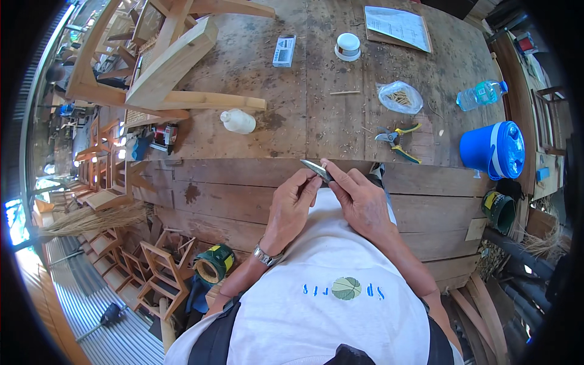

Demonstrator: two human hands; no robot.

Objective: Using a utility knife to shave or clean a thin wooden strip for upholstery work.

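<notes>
Near the front edge of the workbench, both hands meet around a short, pointed, grey metal blade (316, 170). My left hand (288, 207) pinches at it with the thumb and forefinger. My right hand (365, 204) closes on its other end, and the fingers hide that end, so its full shape cannot be made out. The tip points away to the left. On the bench beyond my right hand lie pruning shears (398, 143) with yellow-and-dark handles, their blades toward the left.
The worn wooden workbench (328, 134) carries a white bottle (238, 121), a small box (284, 51), a white jar (347, 47), a bag of wooden dowels (399, 97), a clipboard (398, 27) and a water bottle (482, 95). A blue bucket (480, 148) stands right; a wooden chair frame (173, 64) lies left.
</notes>
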